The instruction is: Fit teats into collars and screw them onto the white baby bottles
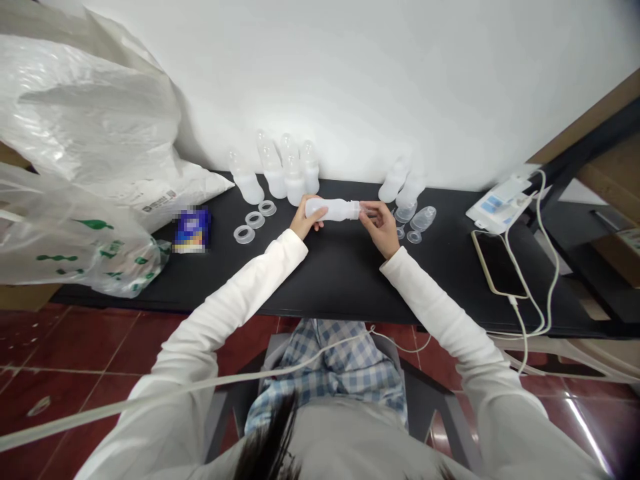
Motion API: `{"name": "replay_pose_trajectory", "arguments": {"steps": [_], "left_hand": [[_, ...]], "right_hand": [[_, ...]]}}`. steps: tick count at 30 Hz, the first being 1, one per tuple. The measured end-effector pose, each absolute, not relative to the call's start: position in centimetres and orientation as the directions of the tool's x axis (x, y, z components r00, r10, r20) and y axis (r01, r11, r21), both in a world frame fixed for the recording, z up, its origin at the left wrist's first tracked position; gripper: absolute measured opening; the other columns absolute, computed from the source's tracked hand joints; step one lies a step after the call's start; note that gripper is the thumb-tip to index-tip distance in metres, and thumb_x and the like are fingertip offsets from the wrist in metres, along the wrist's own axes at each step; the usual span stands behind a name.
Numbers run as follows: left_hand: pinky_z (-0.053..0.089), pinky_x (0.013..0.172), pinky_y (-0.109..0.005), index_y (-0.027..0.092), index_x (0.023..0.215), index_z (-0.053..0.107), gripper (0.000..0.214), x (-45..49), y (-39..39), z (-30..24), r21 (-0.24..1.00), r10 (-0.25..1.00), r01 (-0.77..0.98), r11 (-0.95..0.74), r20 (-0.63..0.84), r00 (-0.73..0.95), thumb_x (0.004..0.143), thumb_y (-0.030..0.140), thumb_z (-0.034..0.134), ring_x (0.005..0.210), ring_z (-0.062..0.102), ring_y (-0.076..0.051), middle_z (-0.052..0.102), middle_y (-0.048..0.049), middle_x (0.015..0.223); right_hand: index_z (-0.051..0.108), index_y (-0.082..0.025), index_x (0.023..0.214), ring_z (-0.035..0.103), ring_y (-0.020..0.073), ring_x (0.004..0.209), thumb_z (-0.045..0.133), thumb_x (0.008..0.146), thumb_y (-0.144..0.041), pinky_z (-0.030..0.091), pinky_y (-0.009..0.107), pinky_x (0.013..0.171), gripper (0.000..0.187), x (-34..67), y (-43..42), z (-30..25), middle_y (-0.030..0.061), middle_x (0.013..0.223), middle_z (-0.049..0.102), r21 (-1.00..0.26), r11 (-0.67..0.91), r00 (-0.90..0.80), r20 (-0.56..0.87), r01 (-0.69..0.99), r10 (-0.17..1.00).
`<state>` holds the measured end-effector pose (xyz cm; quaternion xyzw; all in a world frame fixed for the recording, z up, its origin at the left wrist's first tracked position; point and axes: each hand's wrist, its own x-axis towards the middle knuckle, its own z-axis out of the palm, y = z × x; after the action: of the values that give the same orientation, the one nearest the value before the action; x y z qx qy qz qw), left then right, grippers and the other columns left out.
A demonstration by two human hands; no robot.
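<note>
The translucent white plastic bottle (333, 209) lies sideways above the black table (340, 280). Left hand (306, 220) grips its base; right hand (381, 225) pinches at its neck. Several assembled bottles (280, 173) stand behind; three loose clear rings (255, 220) remain unfitted.

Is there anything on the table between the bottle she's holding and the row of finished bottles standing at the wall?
Nothing visible. The left hand and right hand hold the bottle sideways, just in front of the standing bottles. The loose rings lie off to the left, the clear caps to the right.
</note>
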<state>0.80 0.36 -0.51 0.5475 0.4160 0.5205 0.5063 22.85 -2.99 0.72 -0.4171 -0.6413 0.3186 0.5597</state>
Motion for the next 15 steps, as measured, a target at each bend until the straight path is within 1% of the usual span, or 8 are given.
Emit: {"name": "replay_pose_trajectory", "arguments": {"steps": [3, 5, 7, 10, 13, 15], "left_hand": [[0.034, 0.04, -0.022, 0.02, 0.092, 0.051, 0.057, 0.8, 0.1, -0.3, 0.998, 0.997, -0.042, -0.057, 0.059, 0.042, 0.071, 0.07, 0.069, 0.04, 0.044, -0.008, 0.049, 0.0061, 0.056], [0.033, 0.04, -0.022, 0.02, 0.087, 0.052, 0.052, 0.7, -0.1, -0.2, 0.999, 0.999, 0.009, -0.038, 0.038, 0.011, 0.075, 0.069, 0.067, 0.039, 0.043, -0.008, 0.047, 0.007, 0.049], [0.033, 0.04, -0.021, 0.021, 0.086, 0.053, 0.049, 0.7, -0.4, -0.1, 0.998, 0.999, 0.06, -0.034, 0.034, 0.0, 0.076, 0.067, 0.067, 0.038, 0.043, -0.009, 0.046, 0.0073, 0.046], [0.032, 0.04, -0.021, 0.021, 0.085, 0.053, 0.049, 0.9, -0.7, 0.2, 0.994, 0.999, 0.103, -0.029, 0.03, -0.009, 0.076, 0.066, 0.069, 0.038, 0.044, -0.009, 0.047, 0.0073, 0.045], [0.031, 0.041, -0.021, 0.021, 0.082, 0.052, 0.048, 1.0, -0.9, 0.6, 0.992, 1.0, 0.125, -0.029, 0.03, -0.006, 0.078, 0.066, 0.068, 0.037, 0.041, -0.008, 0.045, 0.0075, 0.045], [0.03, 0.041, -0.021, 0.02, 0.08, 0.052, 0.048, 1.0, -1.0, 0.7, 0.989, 0.999, 0.14, -0.042, 0.042, 0.004, 0.08, 0.066, 0.066, 0.037, 0.04, -0.008, 0.043, 0.0075, 0.044]], "right_hand": [[0.062, -0.027, 0.104, 0.065, 0.0216, 0.097, 0.069, 0.085, -0.055, 0.055, 0.034, 0.072, 0.034, 23.1, -3.0, 0.7, 0.0063, 0.109, 0.067, -0.797, 0.537, -0.099, 0.532, 0.277, 0.841], [0.062, -0.026, 0.098, 0.064, 0.0218, 0.095, 0.065, 0.09, -0.043, 0.054, 0.035, 0.072, 0.019, 23.2, -3.2, 0.7, 0.007, 0.107, 0.067, -0.705, 0.612, -0.145, 0.605, 0.359, 0.783], [0.06, -0.025, 0.09, 0.063, 0.0221, 0.097, 0.059, 0.092, -0.029, 0.054, 0.037, 0.076, 0.004, 23.2, -3.4, 0.8, 0.0072, 0.105, 0.066, -0.598, 0.671, -0.205, 0.66, 0.438, 0.723], [0.058, -0.025, 0.084, 0.061, 0.0227, 0.101, 0.051, 0.092, -0.016, 0.053, 0.04, 0.085, 0.013, 23.3, -3.5, 0.8, 0.0076, 0.105, 0.065, -0.503, 0.686, -0.268, 0.668, 0.526, 0.695], [0.057, -0.024, 0.084, 0.061, 0.0235, 0.101, 0.049, 0.09, -0.012, 0.052, 0.041, 0.087, 0.016, 23.3, -3.6, 0.9, 0.0081, 0.106, 0.065, -0.476, 0.658, -0.278, 0.644, 0.584, 0.713], [0.057, -0.024, 0.084, 0.061, 0.0239, 0.101, 0.049, 0.088, -0.01, 0.051, 0.042, 0.089, 0.017, 23.3, -3.6, 0.9, 0.0081, 0.106, 0.065, -0.451, 0.659, -0.28, 0.653, 0.602, 0.703]]}}
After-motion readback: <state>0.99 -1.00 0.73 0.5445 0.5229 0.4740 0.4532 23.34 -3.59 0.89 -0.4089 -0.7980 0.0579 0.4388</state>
